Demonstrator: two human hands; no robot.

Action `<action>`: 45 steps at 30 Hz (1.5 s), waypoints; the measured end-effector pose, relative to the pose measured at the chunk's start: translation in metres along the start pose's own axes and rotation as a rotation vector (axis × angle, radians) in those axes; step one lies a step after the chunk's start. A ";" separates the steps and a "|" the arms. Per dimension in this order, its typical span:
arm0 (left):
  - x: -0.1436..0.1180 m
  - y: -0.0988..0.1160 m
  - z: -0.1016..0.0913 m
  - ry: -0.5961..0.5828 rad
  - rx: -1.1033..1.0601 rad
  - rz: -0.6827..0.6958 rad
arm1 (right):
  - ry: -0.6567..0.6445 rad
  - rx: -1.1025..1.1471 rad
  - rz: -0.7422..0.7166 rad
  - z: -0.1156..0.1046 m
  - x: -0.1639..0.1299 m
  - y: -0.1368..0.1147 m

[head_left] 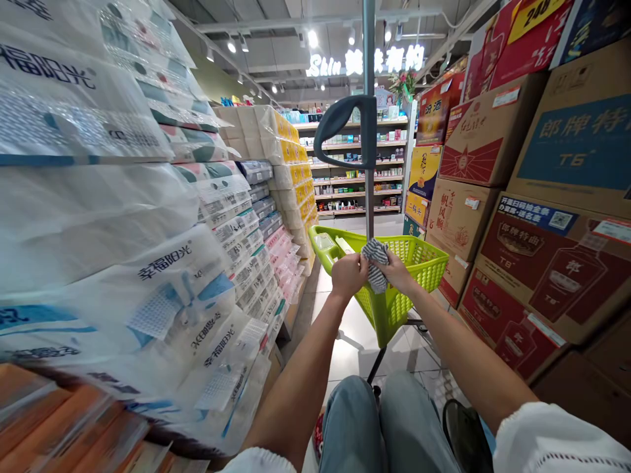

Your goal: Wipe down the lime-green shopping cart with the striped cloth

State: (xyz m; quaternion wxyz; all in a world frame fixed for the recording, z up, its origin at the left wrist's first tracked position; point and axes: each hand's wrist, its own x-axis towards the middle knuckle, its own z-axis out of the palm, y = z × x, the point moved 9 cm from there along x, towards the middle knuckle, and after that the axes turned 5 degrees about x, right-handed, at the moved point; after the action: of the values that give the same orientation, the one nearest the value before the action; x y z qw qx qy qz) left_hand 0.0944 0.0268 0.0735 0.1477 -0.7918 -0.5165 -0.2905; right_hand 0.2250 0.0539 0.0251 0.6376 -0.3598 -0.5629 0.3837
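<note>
At the near corner of the lime-green trolley basket [381, 322], a striped cloth [376, 264] is held in a snug bundle! By the left hand [349, 274], curled into a fist, its left side is gripped; by the right hand [398, 270], fingers bent partway, its right side is clasped. Wiping is judged to be in hand; what is done and what is left cannot be told.

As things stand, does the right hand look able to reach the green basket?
Probably yes: the right hand, on the striped cloth with the left hand, is beside the green basket; nothing visible blocks the way. It might need to release the cloth first.
</note>
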 end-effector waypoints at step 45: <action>0.069 -0.002 -0.061 0.258 -0.731 -0.100 | -0.058 0.175 -0.134 0.017 0.077 -0.093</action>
State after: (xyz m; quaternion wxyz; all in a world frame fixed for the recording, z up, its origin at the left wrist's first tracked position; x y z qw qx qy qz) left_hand 0.0945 0.0455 0.1637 -0.0947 -0.7231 -0.3939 -0.5595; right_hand 0.2215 0.0821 0.1438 0.6741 -0.2528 -0.5684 0.3982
